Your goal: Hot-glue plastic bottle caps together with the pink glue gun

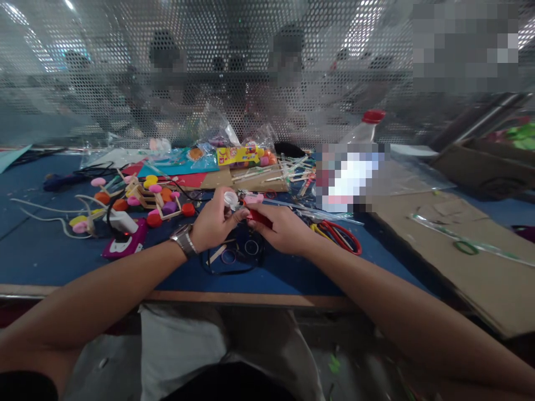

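My left hand [212, 223], with a watch on its wrist, is closed around a small white plastic cap [230, 199], held just above the table. Meeting it from the right, my right hand [286, 227] grips a red-handled tool [261, 218]; its tip is hidden near the left fingers, so I cannot tell its kind. Just behind the fingers is a small pink piece [253, 198]. Below the hands lie a black cable [234, 273], a wooden stick [216, 254] and small rings [251, 247] on the blue table.
Left of my hands stand stick models with coloured pompoms [155, 196] and a purple power strip [125, 239] with a white plug. Red-handled scissors [345, 236] lie to the right. Behind are a yellow packet [238, 155] and a red-capped bottle [368, 128]. Cardboard [472, 250] covers the right side.
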Demonstrator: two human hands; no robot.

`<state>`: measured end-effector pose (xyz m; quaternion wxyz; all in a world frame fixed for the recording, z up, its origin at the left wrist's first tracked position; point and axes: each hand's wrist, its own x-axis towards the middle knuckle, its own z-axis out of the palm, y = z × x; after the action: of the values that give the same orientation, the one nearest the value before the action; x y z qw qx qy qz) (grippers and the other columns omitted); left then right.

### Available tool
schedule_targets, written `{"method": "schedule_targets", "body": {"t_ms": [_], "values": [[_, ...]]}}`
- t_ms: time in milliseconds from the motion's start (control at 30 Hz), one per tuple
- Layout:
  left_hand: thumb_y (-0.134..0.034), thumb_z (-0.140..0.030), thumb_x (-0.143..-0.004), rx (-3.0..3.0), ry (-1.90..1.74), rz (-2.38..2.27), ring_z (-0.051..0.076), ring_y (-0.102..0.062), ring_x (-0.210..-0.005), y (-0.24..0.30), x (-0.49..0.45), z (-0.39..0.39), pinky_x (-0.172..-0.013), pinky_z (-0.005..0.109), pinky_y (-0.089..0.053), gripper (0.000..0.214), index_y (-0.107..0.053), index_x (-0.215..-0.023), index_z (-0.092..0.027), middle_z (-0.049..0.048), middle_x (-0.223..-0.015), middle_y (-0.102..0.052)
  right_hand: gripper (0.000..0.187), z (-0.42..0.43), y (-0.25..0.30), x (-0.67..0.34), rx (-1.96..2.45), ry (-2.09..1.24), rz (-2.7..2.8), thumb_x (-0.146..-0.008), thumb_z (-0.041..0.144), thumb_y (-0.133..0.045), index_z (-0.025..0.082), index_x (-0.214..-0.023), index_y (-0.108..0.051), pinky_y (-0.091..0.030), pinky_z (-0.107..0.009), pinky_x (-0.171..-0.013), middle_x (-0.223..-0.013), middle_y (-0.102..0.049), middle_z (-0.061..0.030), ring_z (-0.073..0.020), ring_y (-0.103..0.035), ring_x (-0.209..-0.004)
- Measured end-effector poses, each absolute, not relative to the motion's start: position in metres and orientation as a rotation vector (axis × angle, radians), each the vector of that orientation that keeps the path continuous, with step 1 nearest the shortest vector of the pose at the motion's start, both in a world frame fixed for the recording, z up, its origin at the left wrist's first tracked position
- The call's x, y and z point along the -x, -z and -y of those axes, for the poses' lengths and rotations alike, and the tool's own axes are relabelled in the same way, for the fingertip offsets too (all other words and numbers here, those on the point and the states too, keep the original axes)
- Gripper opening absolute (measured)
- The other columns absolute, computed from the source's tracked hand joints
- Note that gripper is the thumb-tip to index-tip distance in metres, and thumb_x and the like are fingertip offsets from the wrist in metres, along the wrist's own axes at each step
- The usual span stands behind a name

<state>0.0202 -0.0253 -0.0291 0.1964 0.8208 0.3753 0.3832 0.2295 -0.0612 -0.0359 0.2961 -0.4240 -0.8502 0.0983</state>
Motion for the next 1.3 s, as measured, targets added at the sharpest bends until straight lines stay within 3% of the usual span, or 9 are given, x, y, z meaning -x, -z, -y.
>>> {"method": "schedule_targets", "body": {"t_ms": [200, 333, 600, 1067, 1300], "values": [[-0.067, -0.067, -0.082, -2.306, -1.079, -1.071, 0.012, -0.05, -0.06, 0.0224, -0.0174, 0.0256, -0.059, 0.026, -0.039, 0.057, -0.048, -0.106, -0.019, -0.0013, -0.082, -0.056, 0.045, 0.0612, 0.0353, -0.2294, 1.15, -0.267, 2.278, -0.099, 0.038, -0.05, 0.011, -0.134, -0.061, -0.055, -0.043, -0.092, -0.125, -0.073, -0.0186, -0.0328, -0.07, -0.111], [-0.064, -0.065, -0.086, -2.33, -1.089, -1.051, 0.013, -0.052, -0.061, 0.0233, -0.0181, 0.0264, -0.06, 0.026, -0.04, 0.056, -0.05, -0.112, -0.018, 0.0001, -0.083, -0.059, 0.045, 0.0609, 0.0355, -0.2296, 1.156, -0.265, 2.276, -0.099, 0.039, -0.05, 0.013, -0.135, -0.06, -0.055, -0.044, -0.091, -0.125, -0.072, -0.018, -0.0322, -0.07, -0.111], [-0.058, -0.067, -0.089, -2.336, -1.036, -1.052, 0.016, -0.054, -0.063, 0.0262, -0.0175, 0.0233, -0.06, 0.028, -0.038, 0.049, -0.051, -0.096, -0.019, -0.0002, -0.073, -0.058, 0.045, 0.0609, 0.0362, -0.2297, 1.172, -0.251, 2.285, -0.099, 0.04, -0.05, 0.013, -0.134, -0.061, -0.054, -0.043, -0.091, -0.123, -0.073, -0.0181, -0.0321, -0.07, -0.11], [-0.06, -0.069, -0.086, -2.288, -1.007, -1.092, 0.016, -0.055, -0.065, 0.0215, -0.0172, 0.0248, -0.061, 0.027, -0.039, 0.05, -0.052, -0.089, -0.02, 0.0, -0.074, -0.061, 0.043, 0.0609, 0.0353, -0.2298, 1.189, -0.242, 2.292, -0.099, 0.038, -0.051, 0.013, -0.133, -0.062, -0.055, -0.044, -0.089, -0.122, -0.074, -0.0183, -0.0327, -0.071, -0.108], [-0.068, -0.059, -0.084, -2.248, -1.06, -1.074, 0.016, -0.057, -0.065, 0.0251, -0.0173, 0.0236, -0.061, 0.028, -0.042, 0.051, -0.048, -0.109, -0.019, 0.0007, -0.083, -0.061, 0.043, 0.0616, 0.034, -0.229, 1.225, -0.269, 2.234, -0.099, 0.038, -0.051, 0.014, -0.133, -0.062, -0.054, -0.046, -0.094, -0.128, -0.071, -0.017, -0.033, -0.069, -0.114]]}}
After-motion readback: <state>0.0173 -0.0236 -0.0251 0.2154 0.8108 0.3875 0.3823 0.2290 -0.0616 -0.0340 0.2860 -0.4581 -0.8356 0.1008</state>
